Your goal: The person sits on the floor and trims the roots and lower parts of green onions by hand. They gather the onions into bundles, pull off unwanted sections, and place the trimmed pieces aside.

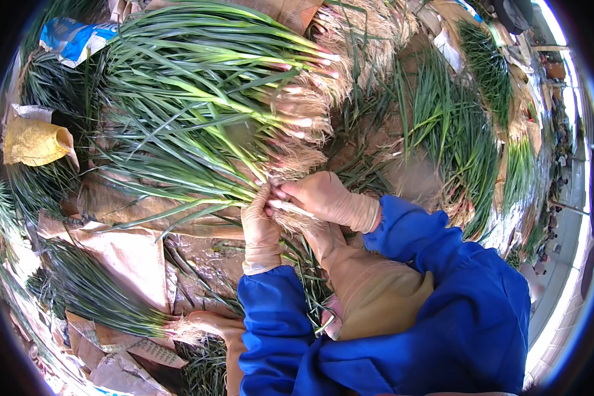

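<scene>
Both my hands wear thin, pale gloves. My left hand (261,222) pinches several green onion stalks (227,190) just above their white bases, with the leaves fanning out to the left. Close beside it, my right hand (329,195) has its fingertips bent in at the white root ends (289,208); what exactly lies between those fingertips is hidden. Directly beyond my hands spreads a large pile of green onions (193,99), leaves to the left and stringy tan roots (297,153) to the right.
Brown sacking (123,203) lies beneath the pile. At lower left is another onion bunch (104,292); more onions (450,128) lie at right. A yellow woven sack (37,142) and a blue-and-white bag (76,39) bearing writing sit at far left. Loose leaves (361,173) litter the ground.
</scene>
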Motion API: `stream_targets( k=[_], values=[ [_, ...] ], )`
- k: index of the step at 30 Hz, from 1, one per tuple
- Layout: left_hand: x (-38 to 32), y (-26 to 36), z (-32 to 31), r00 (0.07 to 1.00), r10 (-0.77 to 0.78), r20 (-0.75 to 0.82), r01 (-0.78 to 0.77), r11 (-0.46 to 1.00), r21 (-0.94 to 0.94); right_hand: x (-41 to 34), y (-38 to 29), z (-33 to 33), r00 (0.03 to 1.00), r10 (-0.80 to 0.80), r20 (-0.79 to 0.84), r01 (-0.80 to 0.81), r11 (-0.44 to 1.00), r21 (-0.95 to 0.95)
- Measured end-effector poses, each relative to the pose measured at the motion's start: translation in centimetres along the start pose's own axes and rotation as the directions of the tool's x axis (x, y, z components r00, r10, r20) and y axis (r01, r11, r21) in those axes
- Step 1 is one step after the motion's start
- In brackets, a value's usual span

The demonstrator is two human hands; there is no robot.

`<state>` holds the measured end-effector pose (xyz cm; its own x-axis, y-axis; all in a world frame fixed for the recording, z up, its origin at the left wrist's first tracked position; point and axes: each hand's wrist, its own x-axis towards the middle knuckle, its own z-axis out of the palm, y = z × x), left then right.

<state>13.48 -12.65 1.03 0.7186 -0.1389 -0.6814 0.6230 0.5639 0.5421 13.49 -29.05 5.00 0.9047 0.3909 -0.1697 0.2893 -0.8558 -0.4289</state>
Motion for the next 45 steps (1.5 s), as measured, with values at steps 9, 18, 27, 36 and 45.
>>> stream_targets(
  k=[9,18,27,36,45],
  values=[
    [0.6,1.4,2.7,0.988,-0.143,-0.065,0.135,0.983,-0.122,2.3,3.8,1.0,0.968,0.138,-0.211,-0.121,0.988,0.093],
    [0.5,0.7,1.9,0.993,-0.11,0.038,0.116,0.955,-0.274,3.3,2.8,-5.2,0.87,0.056,-0.49,-0.048,0.998,0.029],
    [1.3,-0.2,0.4,0.959,-0.027,0.281,0.149,0.894,-0.423,1.7,1.1,-4.5,0.891,0.006,-0.454,0.039,0.995,0.09],
    [1.8,-0.8,0.4,1.0,-0.025,-0.004,0.024,0.974,-0.225,1.0,-0.9,-2.8,0.971,-0.11,-0.214,0.14,0.982,0.13],
    [-2.3,1.3,-0.6,0.952,0.025,0.305,0.121,0.885,-0.45,4.5,5.4,-2.2,0.901,0.03,-0.434,-0.105,0.983,-0.152]
  ],
)
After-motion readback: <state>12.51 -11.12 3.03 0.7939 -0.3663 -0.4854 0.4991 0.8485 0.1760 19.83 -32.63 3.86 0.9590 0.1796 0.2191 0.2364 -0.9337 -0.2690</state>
